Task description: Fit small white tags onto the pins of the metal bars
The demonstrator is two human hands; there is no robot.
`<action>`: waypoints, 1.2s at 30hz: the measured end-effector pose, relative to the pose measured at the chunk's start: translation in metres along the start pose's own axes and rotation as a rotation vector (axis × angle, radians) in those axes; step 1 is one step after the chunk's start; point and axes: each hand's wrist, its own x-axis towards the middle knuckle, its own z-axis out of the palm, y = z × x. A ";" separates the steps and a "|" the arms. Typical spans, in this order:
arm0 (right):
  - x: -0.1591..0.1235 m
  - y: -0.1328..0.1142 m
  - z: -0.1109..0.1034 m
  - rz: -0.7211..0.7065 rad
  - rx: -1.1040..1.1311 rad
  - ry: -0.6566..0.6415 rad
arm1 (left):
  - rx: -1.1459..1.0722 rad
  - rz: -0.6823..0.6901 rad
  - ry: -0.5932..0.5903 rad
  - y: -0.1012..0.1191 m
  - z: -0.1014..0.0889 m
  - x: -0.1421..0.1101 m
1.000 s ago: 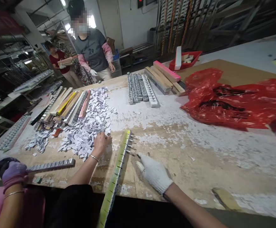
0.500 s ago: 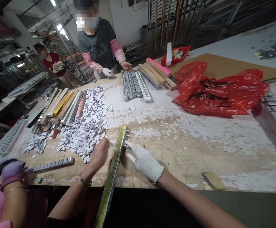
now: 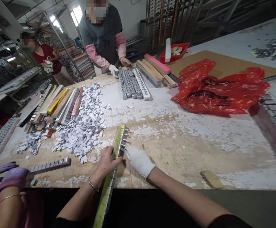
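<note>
A long yellow bar (image 3: 107, 193) wrapped with silvery material lies at a slant, its near end jutting past the table edge toward me. Dark marks run along it, and several thin metal prongs (image 3: 126, 135) stick out on the right near its far end. My left hand (image 3: 108, 162), bare with a bracelet, grips the bar around its upper half, thumb across the top. White-gloved, my right hand (image 3: 139, 161) is at the bar's right side, fingertips pinched by the prongs. What they pinch is too small to make out.
Left of the bar lies a heap of white chips (image 3: 81, 136), with stacked wooden bars (image 3: 57, 104) behind. Silvery bars (image 3: 130, 85) sit near a co-worker (image 3: 103, 38). A red plastic bag (image 3: 220, 91) rests right. A neighbour's purple-gloved hand (image 3: 15, 177) touches a grey bar (image 3: 50, 165).
My left hand has moved from beside the chip heap onto the yellow bar and closed around it. My right hand stays by the prongs. The co-worker's gloved hand has reached the silvery bars.
</note>
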 end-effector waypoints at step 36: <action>-0.015 0.002 -0.026 0.019 -0.049 0.017 | 0.348 -0.101 0.185 -0.045 -0.020 0.060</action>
